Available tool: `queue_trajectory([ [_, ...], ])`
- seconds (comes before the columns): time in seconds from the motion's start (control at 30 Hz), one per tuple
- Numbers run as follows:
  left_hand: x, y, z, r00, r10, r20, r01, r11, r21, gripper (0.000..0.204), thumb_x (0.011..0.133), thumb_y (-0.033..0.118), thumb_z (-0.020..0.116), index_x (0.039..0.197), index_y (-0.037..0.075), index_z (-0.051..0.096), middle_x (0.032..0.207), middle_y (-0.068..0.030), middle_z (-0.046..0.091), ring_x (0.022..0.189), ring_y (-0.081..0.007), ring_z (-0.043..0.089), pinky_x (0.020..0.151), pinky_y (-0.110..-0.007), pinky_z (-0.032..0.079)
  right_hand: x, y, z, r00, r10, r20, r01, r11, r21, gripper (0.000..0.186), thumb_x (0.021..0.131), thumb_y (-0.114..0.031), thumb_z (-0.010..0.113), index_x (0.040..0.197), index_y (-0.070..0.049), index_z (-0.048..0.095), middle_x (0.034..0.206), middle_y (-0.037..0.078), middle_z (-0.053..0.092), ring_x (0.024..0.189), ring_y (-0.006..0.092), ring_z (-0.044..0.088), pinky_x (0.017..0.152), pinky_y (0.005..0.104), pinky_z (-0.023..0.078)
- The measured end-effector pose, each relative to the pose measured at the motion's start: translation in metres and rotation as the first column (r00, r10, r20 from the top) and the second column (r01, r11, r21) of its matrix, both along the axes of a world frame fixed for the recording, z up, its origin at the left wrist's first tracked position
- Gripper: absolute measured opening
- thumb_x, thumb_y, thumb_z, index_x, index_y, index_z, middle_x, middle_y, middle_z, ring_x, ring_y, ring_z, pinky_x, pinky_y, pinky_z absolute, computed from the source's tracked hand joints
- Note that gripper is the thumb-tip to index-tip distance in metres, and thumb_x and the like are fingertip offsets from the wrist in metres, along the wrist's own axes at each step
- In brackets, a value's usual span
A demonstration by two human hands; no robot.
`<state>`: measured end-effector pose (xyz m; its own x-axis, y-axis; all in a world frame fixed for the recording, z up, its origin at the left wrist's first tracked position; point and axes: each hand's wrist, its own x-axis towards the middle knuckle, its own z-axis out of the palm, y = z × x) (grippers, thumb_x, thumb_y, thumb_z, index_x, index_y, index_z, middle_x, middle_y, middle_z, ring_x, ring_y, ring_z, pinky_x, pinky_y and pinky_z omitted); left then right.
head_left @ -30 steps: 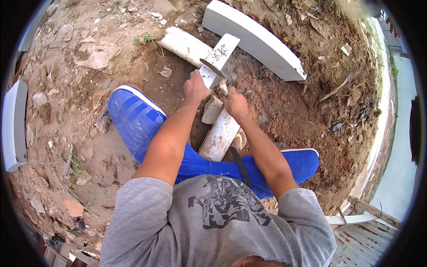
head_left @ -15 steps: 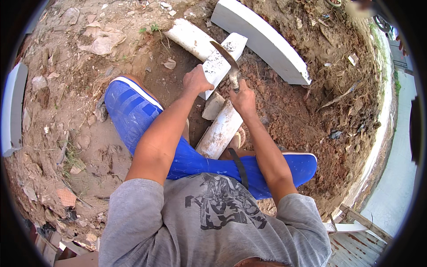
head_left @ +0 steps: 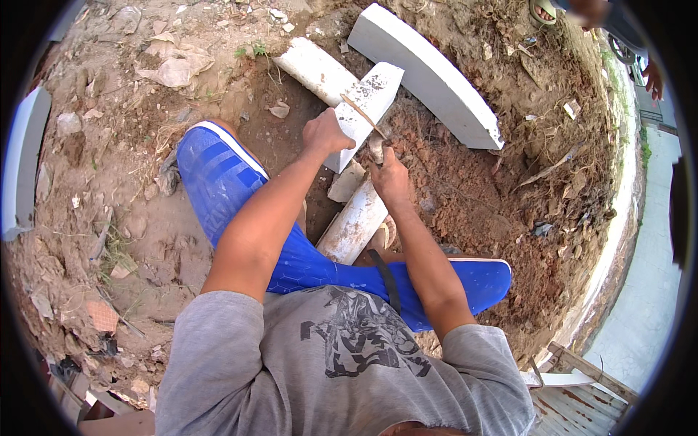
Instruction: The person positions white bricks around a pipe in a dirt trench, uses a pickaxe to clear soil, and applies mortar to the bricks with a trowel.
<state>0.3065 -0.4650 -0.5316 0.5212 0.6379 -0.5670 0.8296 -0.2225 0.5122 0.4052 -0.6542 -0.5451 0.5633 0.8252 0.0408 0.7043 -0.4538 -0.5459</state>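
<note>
My left hand (head_left: 327,133) grips the near end of a white, straight-sided block (head_left: 376,86), its top speckled with dark dirt. Closed round the pale handle of a short machete, my right hand (head_left: 392,179) is just right of the block. The machete's curved brown blade (head_left: 361,112) is edge-on, against or just above the block; contact is hard to tell. Under the block's far part lies a dirty white pipe (head_left: 318,70). Another white pipe (head_left: 354,225) runs between my feet, with a broken grey chunk (head_left: 347,182) beside its upper end.
A long, curved white slab (head_left: 429,80) lies beyond the block to the right. Another pale slab (head_left: 25,163) stands at the far left. Rough soil (head_left: 472,196) with rubble surrounds me. At upper right, another person's hand (head_left: 653,78) and sandalled foot (head_left: 543,11) show.
The machete has come down and left, its blade turning edge-on over the block. My right hand has lowered slightly. My left hand keeps its grip. At upper right, the other person shows more.
</note>
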Motion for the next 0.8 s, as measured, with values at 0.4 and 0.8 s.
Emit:
queue_trajectory([
  [0.4, -0.02, 0.035, -0.011, 0.976, -0.205, -0.072, 0.199, 0.977, -0.082, 0.091, 0.053, 0.043, 0.085, 0.128, -0.001, 0.06, 0.12, -0.0209, 0.07, 0.112, -0.0332, 0.069, 0.095, -0.04, 0.055, -0.02, 0.011, 0.015, 0.997, -0.072, -0.028, 0.075, 0.993, 0.094, 0.03, 0.082, -0.01, 0.072, 0.105, -0.001, 0.055, 0.084, 0.025, 0.069, 0.079, 0.0452, 0.068, 0.072, 0.0515, 0.055],
  [0.8, -0.021, 0.033, -0.027, 0.973, -0.206, -0.109, 0.197, 0.977, -0.087, 0.091, 0.049, 0.04, 0.085, 0.127, -0.001, 0.063, 0.123, -0.0221, 0.069, 0.114, -0.0335, 0.068, 0.096, -0.04, 0.055, -0.012, 0.005, 0.0, 0.998, -0.008, -0.061, -0.007, 0.973, -0.229, 0.03, 0.081, -0.014, 0.066, 0.106, -0.002, 0.053, 0.081, 0.029, 0.067, 0.079, 0.0493, 0.066, 0.074, 0.0577, 0.053],
])
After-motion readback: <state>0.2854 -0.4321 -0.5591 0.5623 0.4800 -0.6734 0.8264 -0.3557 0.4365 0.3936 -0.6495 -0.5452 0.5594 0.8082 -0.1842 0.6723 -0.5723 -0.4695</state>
